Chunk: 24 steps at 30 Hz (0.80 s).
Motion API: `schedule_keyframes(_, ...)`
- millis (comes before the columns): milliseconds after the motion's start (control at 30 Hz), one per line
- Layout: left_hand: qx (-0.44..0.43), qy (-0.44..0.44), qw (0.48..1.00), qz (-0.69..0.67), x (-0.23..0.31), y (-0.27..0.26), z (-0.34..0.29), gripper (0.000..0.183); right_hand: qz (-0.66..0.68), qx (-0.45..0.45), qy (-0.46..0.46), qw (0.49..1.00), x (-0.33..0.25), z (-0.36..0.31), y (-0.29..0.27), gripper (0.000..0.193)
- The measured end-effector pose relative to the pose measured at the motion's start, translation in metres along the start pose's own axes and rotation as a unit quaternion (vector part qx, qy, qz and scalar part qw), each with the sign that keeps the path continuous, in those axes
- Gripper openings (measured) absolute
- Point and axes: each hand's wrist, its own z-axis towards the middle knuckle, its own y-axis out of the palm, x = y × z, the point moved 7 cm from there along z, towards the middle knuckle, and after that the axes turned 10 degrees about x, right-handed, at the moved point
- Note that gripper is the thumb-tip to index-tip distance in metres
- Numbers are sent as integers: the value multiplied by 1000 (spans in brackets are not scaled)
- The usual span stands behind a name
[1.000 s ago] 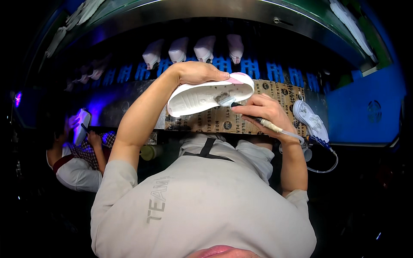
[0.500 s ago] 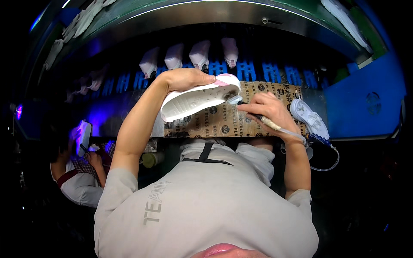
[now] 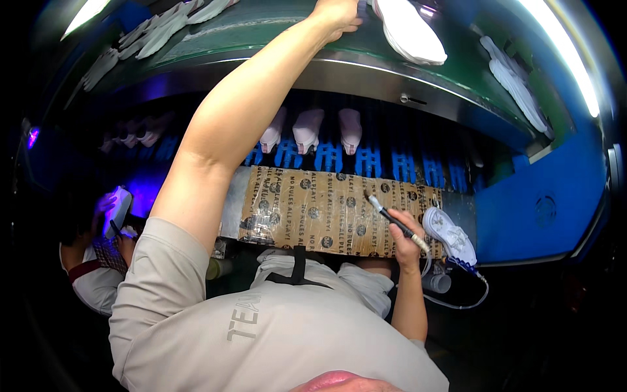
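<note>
My left arm stretches up and across to the green surface at the back. My left hand point(image 3: 336, 18) is cut by the top edge of the picture. Its visible fingers are curled, and a small dark bluish thing shows at their tips, too little to name. Just right of it lies a white shoe sole point(image 3: 411, 32), apart from the visible fingers. My right hand point(image 3: 406, 236) is closed around a brush point(image 3: 396, 222) with a dark handle and a clear tube, its tip pointing up and left above the cardboard-covered ledge point(image 3: 307, 215). Beside that hand sits a white shoe point(image 3: 449, 234).
Pinkish shoes point(image 3: 308, 129) hang in a row on blue racks point(image 3: 369, 157) behind the ledge. White soles point(image 3: 163, 36) lie at the far left and a white shoe piece point(image 3: 519, 91) at the right. A blue panel point(image 3: 535, 215) bounds the right. Another person point(image 3: 98, 277) works at left.
My left hand has moved from above the ledge up to the green surface, and the pink-and-white sole has left the ledge. My right hand and brush have moved down, away from it. The view has shifted.
</note>
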Motion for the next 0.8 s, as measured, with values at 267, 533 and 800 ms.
schedule_keyframes(267,272,-32,630,727,34,-202,-16,48,-41,16,129,991,104,-50,25,29)
schedule_keyframes(533,206,-30,519,829,33,-358,46,42,-85,15,93,992,113,-55,27,29)
schedule_keyframes(800,176,246,523,797,27,-399,75,25,-100,20,57,993,112,-56,31,29)
